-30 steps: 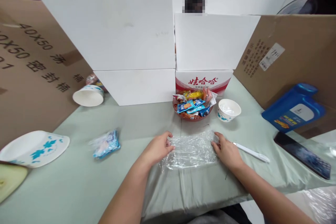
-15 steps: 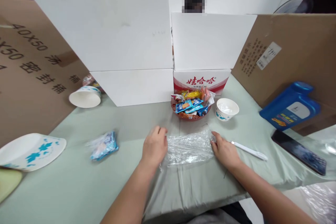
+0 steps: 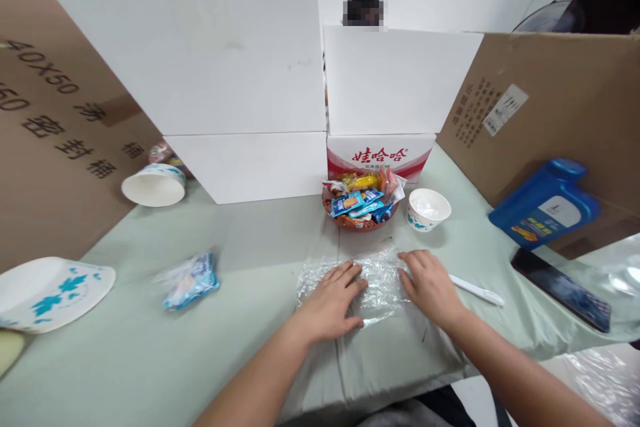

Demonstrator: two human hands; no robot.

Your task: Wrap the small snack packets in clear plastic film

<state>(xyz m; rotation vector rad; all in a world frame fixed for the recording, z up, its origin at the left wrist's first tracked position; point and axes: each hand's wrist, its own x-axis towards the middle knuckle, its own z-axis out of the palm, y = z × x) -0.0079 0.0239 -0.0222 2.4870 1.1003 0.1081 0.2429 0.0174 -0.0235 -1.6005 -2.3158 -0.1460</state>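
We locate the clear, crinkled plastic film [image 3: 384,283] on the pale green tablecloth [image 3: 250,360], directly in front of the person and under both hands. Its long axis runs from left to right, across the line of the forearms. From the fingers of the left hand [image 3: 334,301], the exposed middle of the film lies to the right; from those of the right hand [image 3: 431,285], it lies to the left. Both hands touch the film, so we rate neither as nearer; the left covers more of it.

We read the left hand as palm down, its fingers fanned slightly apart and its thumb set well away from them. The right hand rests at the film's right end, with its thumb apart from the forefinger and its other fingers close together. We see neither hand clamped on anything.

We note the film as thin, glossy and finely wrinkled, with irregular edges. Beyond it stands a round reddish-brown bowl [image 3: 364,227] heaped with shiny wrapped snacks. To the bowl's right we find a white tapered cup with blue leaf prints [image 3: 429,219]. A slim, straight white plastic implement [image 3: 481,292] lies just beside the right hand, partly hidden by it.
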